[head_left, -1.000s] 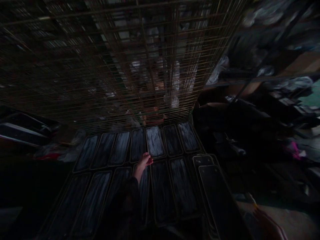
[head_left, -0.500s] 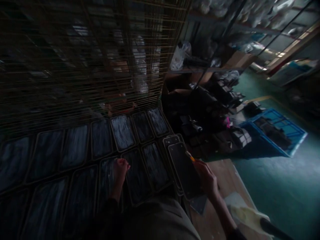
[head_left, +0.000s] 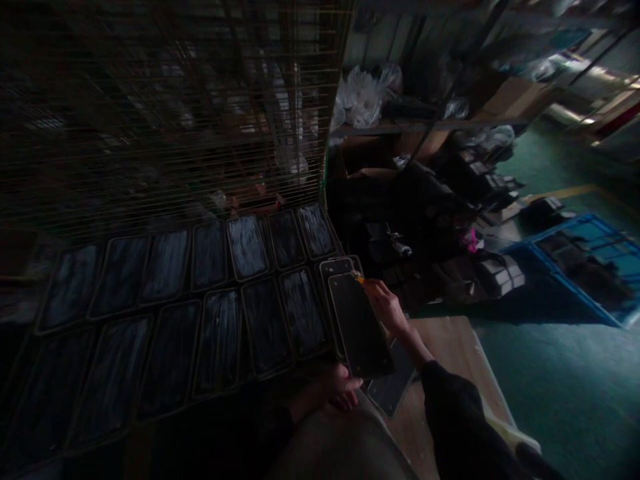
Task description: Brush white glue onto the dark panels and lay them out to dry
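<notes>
My right hand (head_left: 386, 303) is closed round a small brush (head_left: 359, 277) with a yellow-orange handle. The bristle end is over the upper end of a dark rectangular panel (head_left: 361, 327) with rounded corners and small holes. My left hand (head_left: 343, 387) is at the panel's lower left corner, its thumb along the edge and the other fingers curled below. This panel lies overlapping another pale-edged panel (head_left: 330, 268). To the left, several similar panels (head_left: 219, 333) lie in two rows, with whitish streaks across their faces.
A wire mesh wall (head_left: 240, 133) rises behind the rows. A wooden board (head_left: 450, 340) is at the right, with a grey plate (head_left: 393, 380) on it. Farther right, a blue crate (head_left: 590, 260) stands on the green floor, near dark stacked parts (head_left: 500, 273) and shelves holding plastic bags (head_left: 365, 100).
My left hand has moved right, from above the streaked panels to the lower corner of the dark panel. My right hand has moved the brush up and left towards the panel's upper end.
</notes>
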Demonstrator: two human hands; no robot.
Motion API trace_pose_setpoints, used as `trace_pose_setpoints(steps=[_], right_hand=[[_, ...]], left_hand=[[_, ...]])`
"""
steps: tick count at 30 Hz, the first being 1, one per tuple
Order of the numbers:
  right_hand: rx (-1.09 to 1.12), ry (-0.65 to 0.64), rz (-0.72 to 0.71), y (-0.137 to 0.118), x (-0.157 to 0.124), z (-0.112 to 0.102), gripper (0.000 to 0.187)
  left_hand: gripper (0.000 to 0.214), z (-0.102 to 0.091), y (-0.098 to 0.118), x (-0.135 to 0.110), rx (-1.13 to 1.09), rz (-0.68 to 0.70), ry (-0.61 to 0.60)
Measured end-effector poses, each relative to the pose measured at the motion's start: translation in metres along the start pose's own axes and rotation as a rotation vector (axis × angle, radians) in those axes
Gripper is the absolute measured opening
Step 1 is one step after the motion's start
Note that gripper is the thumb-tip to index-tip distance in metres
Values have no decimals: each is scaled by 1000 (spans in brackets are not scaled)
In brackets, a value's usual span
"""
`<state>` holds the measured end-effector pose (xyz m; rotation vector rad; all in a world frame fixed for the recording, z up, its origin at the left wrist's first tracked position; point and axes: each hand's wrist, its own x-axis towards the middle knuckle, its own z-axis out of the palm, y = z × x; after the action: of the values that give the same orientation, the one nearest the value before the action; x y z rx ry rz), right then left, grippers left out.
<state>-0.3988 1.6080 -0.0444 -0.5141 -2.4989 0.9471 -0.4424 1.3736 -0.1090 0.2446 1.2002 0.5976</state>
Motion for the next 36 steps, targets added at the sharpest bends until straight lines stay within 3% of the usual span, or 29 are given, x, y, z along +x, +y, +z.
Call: trace_pose_setpoints(steps=[5, 9, 13, 19, 25, 29, 33, 36], right_hand=[[28, -57, -2, 8, -13, 0, 28], [83, -67, 1, 5, -14, -15, 27], [80, -56, -27, 9, 2, -18, 28], [-13, -171, -60, 17, 7, -10, 30], [52, -332, -37, -15, -50, -24, 31], [88, -443, 58, -45, -86, -35, 29], [146, -525, 147, -63, -101, -44, 25], [198, -550, 166, -63, -99, -47, 23]], left_hand=[[30, 10, -3, 1, -283, 16, 130], [32, 7, -3, -3, -263, 77, 271], [41, -4, -7, -5, -229, 149, 391], [45, -13, -13, -3, -272, 179, 397], [42, -13, -13, -10, -347, 208, 353], [37, -11, -11, -16, -398, 221, 349], [34, -11, -10, -19, -382, 248, 369], [34, -13, -11, -17, -345, 268, 355]])
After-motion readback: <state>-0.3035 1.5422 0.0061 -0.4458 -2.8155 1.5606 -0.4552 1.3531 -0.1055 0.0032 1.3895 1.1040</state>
